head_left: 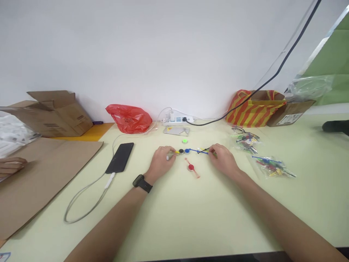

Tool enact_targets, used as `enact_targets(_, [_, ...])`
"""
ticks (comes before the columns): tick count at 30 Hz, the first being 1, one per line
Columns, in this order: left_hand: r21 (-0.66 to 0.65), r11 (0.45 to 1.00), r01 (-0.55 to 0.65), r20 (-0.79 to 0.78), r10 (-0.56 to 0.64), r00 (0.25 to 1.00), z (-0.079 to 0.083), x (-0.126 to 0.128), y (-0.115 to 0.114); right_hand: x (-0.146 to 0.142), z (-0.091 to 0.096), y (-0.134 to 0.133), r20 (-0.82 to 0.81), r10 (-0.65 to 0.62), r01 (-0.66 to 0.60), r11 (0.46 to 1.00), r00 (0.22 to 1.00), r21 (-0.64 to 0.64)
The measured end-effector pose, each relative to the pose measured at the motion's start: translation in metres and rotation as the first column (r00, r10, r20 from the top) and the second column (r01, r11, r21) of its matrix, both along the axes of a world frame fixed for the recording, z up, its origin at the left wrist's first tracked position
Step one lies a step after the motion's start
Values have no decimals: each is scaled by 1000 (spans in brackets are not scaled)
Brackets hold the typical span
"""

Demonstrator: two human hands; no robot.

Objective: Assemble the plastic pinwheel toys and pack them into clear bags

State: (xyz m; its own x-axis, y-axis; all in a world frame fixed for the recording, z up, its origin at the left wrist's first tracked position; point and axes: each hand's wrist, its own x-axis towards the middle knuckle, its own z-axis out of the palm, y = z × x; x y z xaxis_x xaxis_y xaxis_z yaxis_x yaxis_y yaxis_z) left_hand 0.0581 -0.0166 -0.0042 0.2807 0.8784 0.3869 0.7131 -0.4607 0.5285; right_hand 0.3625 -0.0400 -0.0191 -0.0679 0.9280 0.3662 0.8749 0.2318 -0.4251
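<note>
My left hand point(161, 160), with a black watch on the wrist, rests on the pale green table point(191, 218) and pinches the yellow end of a bundle of small coloured cable ties. Black and blue round-headed ties point(184, 150) stretch between my hands. My right hand point(222, 158) pinches the other end, where blue, yellow and black strands cross. A red round-headed tie point(192, 168) lies loose on the table just in front of them. A green one point(184, 141) sits a little behind.
A black phone point(120, 157) on a white charging cable lies left. Two clear bags of coloured ties point(271, 166) lie right. Power strip point(177, 119), red plastic bag point(129, 117), striped bag, cardboard boxes at the back. Another person's hand point(11, 165) rests on flat cardboard, far left.
</note>
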Motion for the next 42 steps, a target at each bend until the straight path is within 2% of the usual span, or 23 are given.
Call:
enact_targets(3, [-17,1000,-21,28,22,999,2,1,-2,-1,-1,-1,-6,9,-9,1000,1000,15])
enact_targets(7, [-58,998,12,185,-1,983,3,4,-4,-2,0,-2,13,14,-15,998,1000,53])
enact_targets(10, [-30,1000,-2,262,10,965,4,5,-5,-2,2,-3,22,-25,24,999,999,48])
enact_targets(15, [2,1000,-16,282,15,959,6,6,-6,-2,5,-4,-27,-60,59,998,998,-14])
enact_targets(20, [48,999,3,292,-17,956,7,7,-6,-5,8,-6,-156,-49,38,997,987,-73])
enact_targets(28, [84,996,-17,219,-2,976,8,5,-5,-15,16,-10,-361,-35,57,997,932,51])
enact_targets(33, [115,992,-45,274,11,962,4,4,-1,-19,22,-15,-481,69,8,988,874,156])
enact_targets(37, [142,989,-49,326,0,945,6,6,-3,-22,24,-17,-532,95,-31,991,841,128])
enact_targets(42, [76,997,-30,504,-13,864,14,14,-10,-25,29,-20,-527,109,-35,988,843,147])
